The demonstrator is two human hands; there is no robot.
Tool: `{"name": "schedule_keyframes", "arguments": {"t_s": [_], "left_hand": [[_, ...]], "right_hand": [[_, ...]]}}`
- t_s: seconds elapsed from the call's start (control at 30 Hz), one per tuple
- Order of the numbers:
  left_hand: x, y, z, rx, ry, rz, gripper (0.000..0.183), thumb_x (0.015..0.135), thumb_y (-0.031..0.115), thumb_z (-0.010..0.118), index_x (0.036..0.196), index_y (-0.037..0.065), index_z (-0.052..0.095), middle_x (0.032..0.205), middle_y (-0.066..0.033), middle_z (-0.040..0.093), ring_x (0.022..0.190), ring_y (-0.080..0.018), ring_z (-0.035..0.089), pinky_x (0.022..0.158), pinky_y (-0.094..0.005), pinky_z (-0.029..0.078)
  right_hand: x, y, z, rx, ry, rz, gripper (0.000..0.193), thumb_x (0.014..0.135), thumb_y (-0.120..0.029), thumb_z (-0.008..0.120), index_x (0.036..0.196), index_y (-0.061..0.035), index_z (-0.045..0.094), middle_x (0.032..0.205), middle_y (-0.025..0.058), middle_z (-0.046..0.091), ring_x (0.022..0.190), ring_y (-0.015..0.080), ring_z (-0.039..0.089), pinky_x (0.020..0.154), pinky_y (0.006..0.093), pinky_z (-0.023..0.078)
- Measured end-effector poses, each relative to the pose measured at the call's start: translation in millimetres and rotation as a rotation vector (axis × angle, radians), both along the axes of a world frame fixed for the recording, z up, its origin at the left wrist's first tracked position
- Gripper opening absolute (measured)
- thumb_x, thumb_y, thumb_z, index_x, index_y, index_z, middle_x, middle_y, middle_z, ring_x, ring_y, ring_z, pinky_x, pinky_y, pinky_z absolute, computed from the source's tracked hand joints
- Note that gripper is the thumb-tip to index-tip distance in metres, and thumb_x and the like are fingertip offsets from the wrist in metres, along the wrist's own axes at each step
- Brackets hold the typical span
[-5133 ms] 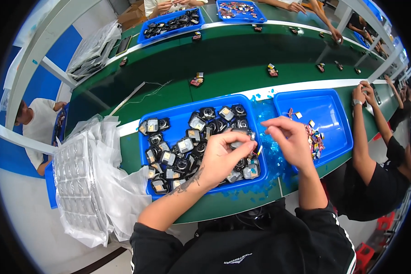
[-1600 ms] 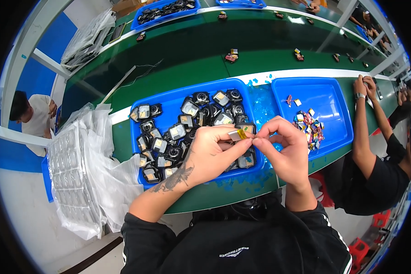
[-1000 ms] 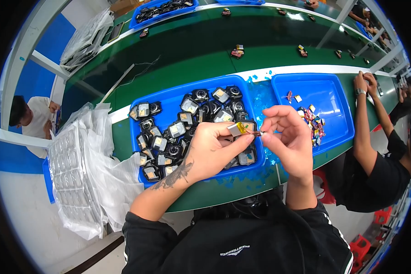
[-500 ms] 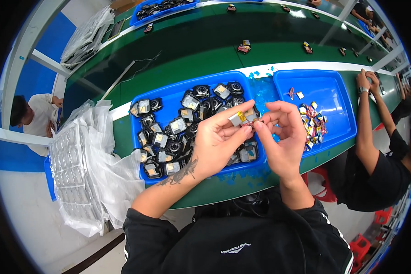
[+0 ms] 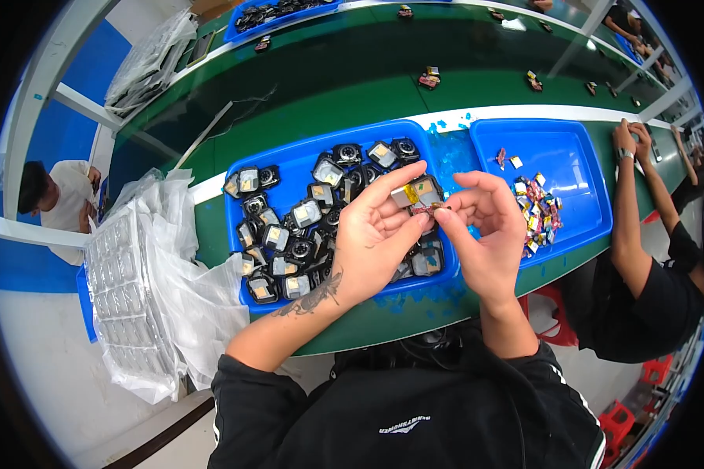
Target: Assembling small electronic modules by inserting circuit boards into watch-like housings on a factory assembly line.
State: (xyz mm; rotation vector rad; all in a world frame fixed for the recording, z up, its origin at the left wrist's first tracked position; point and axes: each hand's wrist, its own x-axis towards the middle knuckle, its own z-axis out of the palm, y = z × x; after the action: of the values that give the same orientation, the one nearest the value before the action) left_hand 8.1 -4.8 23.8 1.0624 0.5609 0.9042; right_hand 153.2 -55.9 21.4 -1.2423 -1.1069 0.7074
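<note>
Over the right part of a blue tray [image 5: 436, 270], my left hand [image 5: 379, 238] and my right hand [image 5: 489, 234] meet at a small red circuit board [image 5: 422, 209] with a silver-and-yellow battery cell [image 5: 404, 195] attached. My left thumb presses the board's left part, with the index finger stretched beyond it. At the board's right end, my right thumb and fingertips pinch closed while the other fingers curl loosely. Just behind the board shows a black watch case [image 5: 429, 187] with a tan patch. Many similar watch cases [image 5: 303, 213] fill the tray.
A second blue tray [image 5: 594, 195] at right holds a pile of boards with cells [image 5: 538, 211]. Beyond runs a green conveyor [image 5: 328, 78] carrying spaced boards [image 5: 429, 76]. Wrapped clear plastic trays [image 5: 125, 289] stand at left. A co-worker's arms [image 5: 624, 195] rest at right.
The boards on the conveyor have shifted to the right. My left hand has turned slightly, and more of the cell and the watch case behind it shows. My right hand stays nearly in place.
</note>
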Motion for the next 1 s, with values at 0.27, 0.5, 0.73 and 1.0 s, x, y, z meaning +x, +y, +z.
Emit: {"name": "schedule_keyframes", "arguments": {"t_s": [0.27, 0.5, 0.73, 1.0], "left_hand": [[1, -1, 3, -0.004, 0.001, -0.018, 0.048, 0.089, -0.009, 0.054, 0.135, -0.002, 0.045, 0.119, -0.0166, 0.061, 0.109, -0.0186, 0.062, 0.092, -0.0301, 0.052], [0, -2, 1, 0.008, -0.037, 0.035, 0.043, 0.090, -0.009, 0.051, 0.133, -0.003, 0.046, 0.119, -0.0178, 0.060, 0.108, -0.0203, 0.062, 0.092, -0.0309, 0.054], [-1, -2, 5, -0.029, -0.046, 0.043, 0.041, 0.090, -0.008, 0.054, 0.130, -0.002, 0.049, 0.117, -0.0159, 0.061, 0.105, -0.0178, 0.063, 0.089, -0.0286, 0.054], [2, -5, 2, 0.000, -0.029, 0.106, 0.038, 0.090, -0.008, 0.055, 0.127, -0.004, 0.050, 0.118, -0.0166, 0.061, 0.106, -0.0200, 0.064, 0.089, -0.0301, 0.055]], "right_hand": [[10, 0, 6, -0.057, -0.080, 0.027, 0.041, 0.078, 0.004, 0.072, 0.116, -0.0007, 0.056, 0.086, 0.0023, 0.063, 0.063, 0.0025, 0.048, 0.057, 0.0155, 0.041], [-1, 5, 1, -0.059, -0.008, 0.048, 0.043, 0.079, 0.003, 0.071, 0.119, -0.0020, 0.056, 0.095, 0.0024, 0.057, 0.079, 0.0044, 0.056, 0.063, 0.0165, 0.047], [2, 4, 1, -0.085, 0.137, 0.124, 0.038, 0.082, 0.006, 0.066, 0.117, 0.0006, 0.055, 0.099, 0.0052, 0.059, 0.081, 0.0056, 0.058, 0.064, 0.0168, 0.048], [-8, 8, -4, -0.101, 0.208, 0.116, 0.034, 0.083, 0.008, 0.062, 0.115, 0.0013, 0.054, 0.096, 0.0044, 0.058, 0.079, 0.0062, 0.058, 0.065, 0.0177, 0.050]]}}
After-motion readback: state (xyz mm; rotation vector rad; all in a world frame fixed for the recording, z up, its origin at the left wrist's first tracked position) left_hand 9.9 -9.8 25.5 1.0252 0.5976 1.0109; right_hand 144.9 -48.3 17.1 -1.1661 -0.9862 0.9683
